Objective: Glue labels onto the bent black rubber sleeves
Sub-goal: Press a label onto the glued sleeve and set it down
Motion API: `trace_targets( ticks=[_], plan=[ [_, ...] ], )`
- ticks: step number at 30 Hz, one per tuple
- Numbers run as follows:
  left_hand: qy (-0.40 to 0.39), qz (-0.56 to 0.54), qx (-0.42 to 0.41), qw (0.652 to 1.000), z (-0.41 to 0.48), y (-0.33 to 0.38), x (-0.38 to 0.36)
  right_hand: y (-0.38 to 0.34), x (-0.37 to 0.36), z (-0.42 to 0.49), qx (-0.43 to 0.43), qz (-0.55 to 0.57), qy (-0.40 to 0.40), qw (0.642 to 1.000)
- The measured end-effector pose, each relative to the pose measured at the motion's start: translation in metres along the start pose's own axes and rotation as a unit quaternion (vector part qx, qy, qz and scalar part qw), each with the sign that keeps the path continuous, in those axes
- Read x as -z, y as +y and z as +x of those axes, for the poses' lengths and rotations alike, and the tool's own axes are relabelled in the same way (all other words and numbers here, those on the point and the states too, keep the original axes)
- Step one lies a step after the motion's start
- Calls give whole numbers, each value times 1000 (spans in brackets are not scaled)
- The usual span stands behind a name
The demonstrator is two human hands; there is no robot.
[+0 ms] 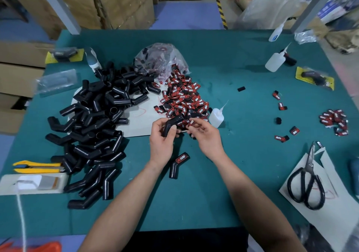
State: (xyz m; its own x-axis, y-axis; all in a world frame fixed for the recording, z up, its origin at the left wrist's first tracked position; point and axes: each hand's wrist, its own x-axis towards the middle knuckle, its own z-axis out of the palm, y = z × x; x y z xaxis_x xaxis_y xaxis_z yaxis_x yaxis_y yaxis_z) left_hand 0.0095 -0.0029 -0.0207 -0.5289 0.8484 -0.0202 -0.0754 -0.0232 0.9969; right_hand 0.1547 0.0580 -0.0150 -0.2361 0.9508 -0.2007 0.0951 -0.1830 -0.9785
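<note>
Head cam: L hand point(162, 138) gripping bent sleeve point(173, 124) nr elbow, R hand point(205, 134) pinching label point(191, 123); rubber prob. light, soft, grippy, so hold at bend.

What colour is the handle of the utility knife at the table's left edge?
Yellow; the utility knife shows in the head view.

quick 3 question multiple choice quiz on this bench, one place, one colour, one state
1. Where do the scissors lie? A on the sleeve pile; B on white paper at the right; C in the plastic bag.
2. What colour is the utility knife? A red; B white; C yellow.
3. What is the left hand doing? A gripping a bent sleeve; B lying flat; C holding scissors.
Key: B, paper shows beneath the handles; C, its body is yellow; A, fingers curl round the sleeve.
</note>
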Motion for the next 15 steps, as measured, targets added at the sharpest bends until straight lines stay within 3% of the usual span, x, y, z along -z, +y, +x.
trace_targets(
  ticks=[10,15],
  plan=[
    [-1,-159,78,984,6,-3,-1,-10,1,-9,16,45,1,999],
    [-25,-158,100,982,4,-1,-2,-8,-13,-17,19,53,-4,998]
  ],
)
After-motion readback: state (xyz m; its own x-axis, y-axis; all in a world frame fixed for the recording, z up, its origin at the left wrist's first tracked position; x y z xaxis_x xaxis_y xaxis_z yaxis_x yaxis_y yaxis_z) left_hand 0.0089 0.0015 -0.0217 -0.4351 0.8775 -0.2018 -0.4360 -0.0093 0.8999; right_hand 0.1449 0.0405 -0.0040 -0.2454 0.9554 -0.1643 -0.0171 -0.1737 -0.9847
